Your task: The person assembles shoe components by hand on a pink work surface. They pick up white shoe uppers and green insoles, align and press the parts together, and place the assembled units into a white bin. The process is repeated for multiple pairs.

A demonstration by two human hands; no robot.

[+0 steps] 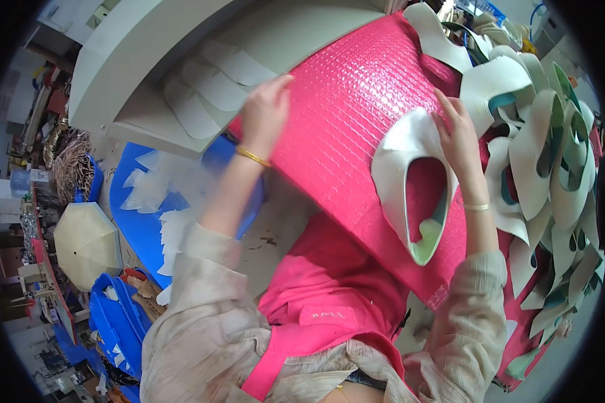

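A white shoe upper (pixel 395 171) with a pale green lining at its lower end lies on a shiny pink quilted cover (pixel 343 87) in front of me. My right hand (pixel 458 131) is beside the upper's top right edge, its thumb against or just over that edge and its fingers stretched out and apart. My left hand (pixel 267 115) is at the left edge of the pink cover, fingers curled together. Whatever may be between those fingers is hidden.
Many overlapping white shoe uppers (pixel 541 141) pile up on the right. Flat white pieces (pixel 212 84) lie in a pale machine housing (pixel 138 47) at upper left. A blue sheet (pixel 131 185) bearing white scraps, a beige umbrella (pixel 87 245) and blue bins (pixel 117 322) are at left.
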